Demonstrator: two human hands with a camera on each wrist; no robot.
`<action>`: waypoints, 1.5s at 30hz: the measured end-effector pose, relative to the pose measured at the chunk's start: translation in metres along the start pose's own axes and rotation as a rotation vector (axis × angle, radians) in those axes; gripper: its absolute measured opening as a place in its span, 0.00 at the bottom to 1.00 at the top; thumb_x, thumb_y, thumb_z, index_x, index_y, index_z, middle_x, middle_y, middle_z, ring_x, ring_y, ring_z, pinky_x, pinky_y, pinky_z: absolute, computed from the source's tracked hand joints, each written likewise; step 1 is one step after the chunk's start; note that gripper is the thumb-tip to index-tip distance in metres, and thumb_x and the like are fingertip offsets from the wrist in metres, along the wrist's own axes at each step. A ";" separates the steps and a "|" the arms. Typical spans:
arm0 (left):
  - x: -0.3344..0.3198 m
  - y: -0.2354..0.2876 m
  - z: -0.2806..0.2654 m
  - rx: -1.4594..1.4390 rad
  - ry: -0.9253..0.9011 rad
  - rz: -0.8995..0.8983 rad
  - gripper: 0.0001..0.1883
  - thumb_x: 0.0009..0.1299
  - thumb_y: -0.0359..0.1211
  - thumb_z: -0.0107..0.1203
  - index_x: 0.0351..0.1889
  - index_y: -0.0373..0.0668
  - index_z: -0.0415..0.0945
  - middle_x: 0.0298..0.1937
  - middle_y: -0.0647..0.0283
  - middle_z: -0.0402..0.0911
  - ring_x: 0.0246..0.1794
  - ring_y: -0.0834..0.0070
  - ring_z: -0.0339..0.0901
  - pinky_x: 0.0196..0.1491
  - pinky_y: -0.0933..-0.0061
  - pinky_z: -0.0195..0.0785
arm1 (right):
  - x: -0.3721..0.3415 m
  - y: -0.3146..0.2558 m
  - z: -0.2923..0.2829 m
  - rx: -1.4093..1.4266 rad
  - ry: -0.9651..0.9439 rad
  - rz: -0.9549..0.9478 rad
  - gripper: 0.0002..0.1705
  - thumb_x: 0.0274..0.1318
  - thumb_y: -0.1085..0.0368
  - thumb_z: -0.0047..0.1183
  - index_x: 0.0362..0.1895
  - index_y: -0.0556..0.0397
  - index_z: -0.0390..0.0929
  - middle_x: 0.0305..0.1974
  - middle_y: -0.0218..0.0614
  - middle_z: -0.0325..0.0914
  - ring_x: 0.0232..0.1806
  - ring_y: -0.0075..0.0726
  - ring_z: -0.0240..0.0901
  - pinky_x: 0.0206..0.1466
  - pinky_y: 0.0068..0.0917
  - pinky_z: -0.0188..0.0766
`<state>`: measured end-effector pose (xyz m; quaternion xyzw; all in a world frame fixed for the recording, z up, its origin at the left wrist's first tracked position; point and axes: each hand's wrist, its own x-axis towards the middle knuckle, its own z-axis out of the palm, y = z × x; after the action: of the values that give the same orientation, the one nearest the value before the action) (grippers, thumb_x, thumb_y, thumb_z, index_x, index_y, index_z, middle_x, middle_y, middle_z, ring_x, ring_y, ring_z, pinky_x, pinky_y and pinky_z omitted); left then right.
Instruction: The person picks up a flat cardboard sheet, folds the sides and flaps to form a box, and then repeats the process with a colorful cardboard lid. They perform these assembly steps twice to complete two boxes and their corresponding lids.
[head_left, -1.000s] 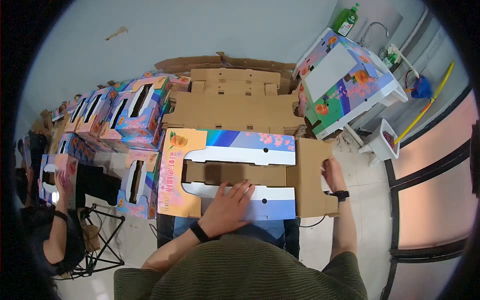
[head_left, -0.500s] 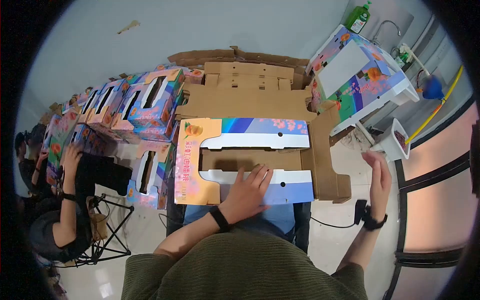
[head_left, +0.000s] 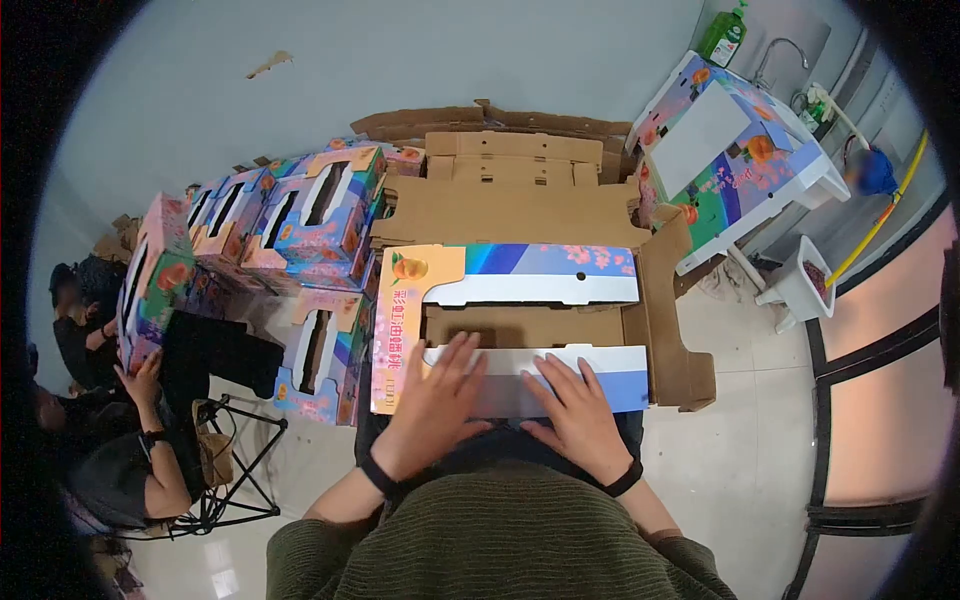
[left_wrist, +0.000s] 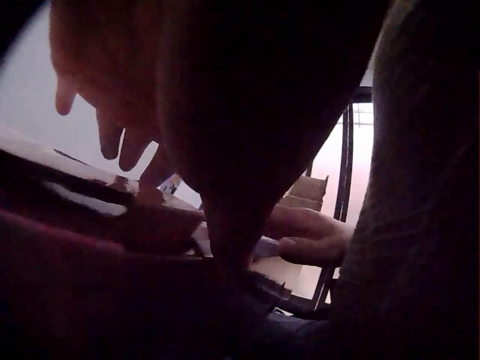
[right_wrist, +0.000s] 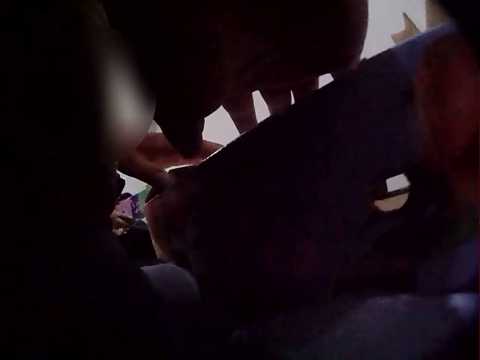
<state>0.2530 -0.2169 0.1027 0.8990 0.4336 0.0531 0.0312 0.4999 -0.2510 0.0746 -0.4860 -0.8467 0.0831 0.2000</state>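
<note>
A printed cardboard carton [head_left: 422,330] with peaches and blossoms lies in front of me, a long slot along its top. Its plain brown end flap [head_left: 680,345] sticks out at the right. My left hand [head_left: 432,405] lies with fingers spread on the near top panel, fingertips at the slot's edge. On the same panel, farther right, my right hand [head_left: 580,415] rests with straight fingers. The left wrist view is dark, with the left hand [left_wrist: 112,67] over the carton and the right hand [left_wrist: 311,236] beyond. Right-hand fingers [right_wrist: 240,111] reach over the carton's edge in the right wrist view.
Flat brown cardboard sheets [head_left: 500,210] are stacked behind the carton. Several finished cartons [head_left: 320,205] stand at the left, where another person's hand [head_left: 145,378] holds an upright carton [head_left: 160,265]. At the right are a leaning printed carton [head_left: 740,170] and a white bin [head_left: 805,280].
My right hand has come from the brown end flap, out to the right, then back onto the near top panel. The left hand has shifted left. The other person's carton now stands upright.
</note>
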 end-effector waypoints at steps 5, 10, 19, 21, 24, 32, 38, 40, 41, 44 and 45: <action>-0.023 -0.028 0.004 -0.097 0.024 -0.062 0.43 0.60 0.49 0.71 0.69 0.40 0.68 0.76 0.54 0.64 0.79 0.61 0.58 0.78 0.40 0.44 | 0.008 -0.001 0.015 -0.036 -0.048 -0.038 0.38 0.55 0.49 0.67 0.70 0.42 0.73 0.73 0.39 0.63 0.78 0.45 0.55 0.79 0.58 0.48; -0.022 -0.038 0.009 -0.187 0.065 -0.014 0.37 0.56 0.45 0.74 0.61 0.42 0.72 0.69 0.56 0.70 0.73 0.60 0.65 0.77 0.39 0.45 | 0.009 0.001 0.025 -0.071 -0.039 -0.029 0.38 0.55 0.49 0.67 0.70 0.37 0.72 0.74 0.36 0.63 0.78 0.43 0.55 0.79 0.58 0.49; -0.017 -0.053 0.022 -0.315 0.111 0.081 0.37 0.51 0.40 0.78 0.57 0.44 0.70 0.55 0.59 0.73 0.63 0.58 0.71 0.79 0.35 0.36 | 0.010 0.000 0.024 -0.069 -0.045 -0.018 0.39 0.55 0.49 0.67 0.71 0.36 0.71 0.74 0.35 0.62 0.77 0.44 0.56 0.78 0.59 0.50; -0.016 -0.054 0.021 -0.336 0.094 0.086 0.37 0.51 0.39 0.78 0.57 0.44 0.69 0.56 0.58 0.73 0.64 0.58 0.71 0.79 0.34 0.34 | 0.010 0.001 0.023 -0.065 -0.050 -0.017 0.39 0.55 0.48 0.67 0.71 0.35 0.71 0.74 0.35 0.62 0.77 0.44 0.56 0.78 0.59 0.50; -0.019 -0.057 0.017 -0.475 0.160 0.092 0.37 0.50 0.38 0.79 0.55 0.44 0.69 0.55 0.57 0.73 0.64 0.57 0.70 0.79 0.35 0.33 | 0.010 0.001 0.022 -0.075 -0.063 -0.017 0.40 0.54 0.48 0.68 0.72 0.34 0.71 0.74 0.35 0.62 0.77 0.44 0.56 0.78 0.58 0.50; -0.022 -0.059 0.006 -0.494 0.146 0.106 0.36 0.53 0.39 0.77 0.57 0.44 0.69 0.56 0.56 0.74 0.64 0.54 0.71 0.79 0.35 0.32 | 0.008 0.002 0.018 -0.035 -0.058 -0.019 0.40 0.52 0.50 0.68 0.71 0.36 0.72 0.74 0.34 0.62 0.78 0.43 0.55 0.78 0.58 0.50; 0.004 -0.073 -0.014 -0.415 0.047 0.225 0.34 0.58 0.42 0.74 0.59 0.42 0.70 0.61 0.53 0.74 0.66 0.51 0.70 0.74 0.41 0.51 | 0.009 0.003 0.022 -0.056 -0.056 -0.016 0.39 0.53 0.49 0.68 0.71 0.35 0.72 0.74 0.34 0.63 0.78 0.43 0.55 0.78 0.58 0.50; 0.024 -0.086 -0.018 -0.372 0.114 0.223 0.34 0.60 0.42 0.72 0.61 0.41 0.70 0.64 0.51 0.73 0.67 0.50 0.69 0.72 0.46 0.56 | 0.009 0.003 0.023 -0.066 -0.056 -0.020 0.39 0.54 0.49 0.67 0.71 0.35 0.72 0.74 0.34 0.63 0.78 0.43 0.56 0.78 0.58 0.50; 0.035 -0.093 -0.023 -0.305 0.150 0.188 0.35 0.61 0.42 0.72 0.62 0.40 0.69 0.66 0.49 0.71 0.68 0.49 0.68 0.72 0.49 0.58 | 0.008 0.003 0.024 -0.072 -0.057 -0.020 0.38 0.54 0.48 0.67 0.70 0.35 0.72 0.74 0.34 0.63 0.77 0.43 0.56 0.77 0.59 0.50; 0.068 -0.118 -0.027 -0.144 0.140 -0.007 0.36 0.64 0.45 0.68 0.66 0.39 0.68 0.68 0.45 0.70 0.69 0.47 0.67 0.71 0.51 0.59 | 0.008 0.004 0.028 -0.101 -0.047 -0.034 0.37 0.56 0.46 0.66 0.70 0.35 0.73 0.74 0.35 0.63 0.77 0.43 0.57 0.77 0.60 0.50; 0.081 -0.128 -0.024 -0.097 0.119 -0.085 0.37 0.66 0.47 0.67 0.68 0.39 0.67 0.69 0.44 0.69 0.70 0.47 0.67 0.71 0.51 0.59 | 0.008 0.005 0.028 -0.108 -0.044 -0.037 0.37 0.56 0.45 0.65 0.70 0.35 0.73 0.74 0.35 0.63 0.77 0.43 0.57 0.77 0.60 0.50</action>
<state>0.2006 -0.0739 0.1186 0.8724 0.4695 0.1260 0.0508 0.4882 -0.2398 0.0494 -0.4784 -0.8629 0.0444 0.1566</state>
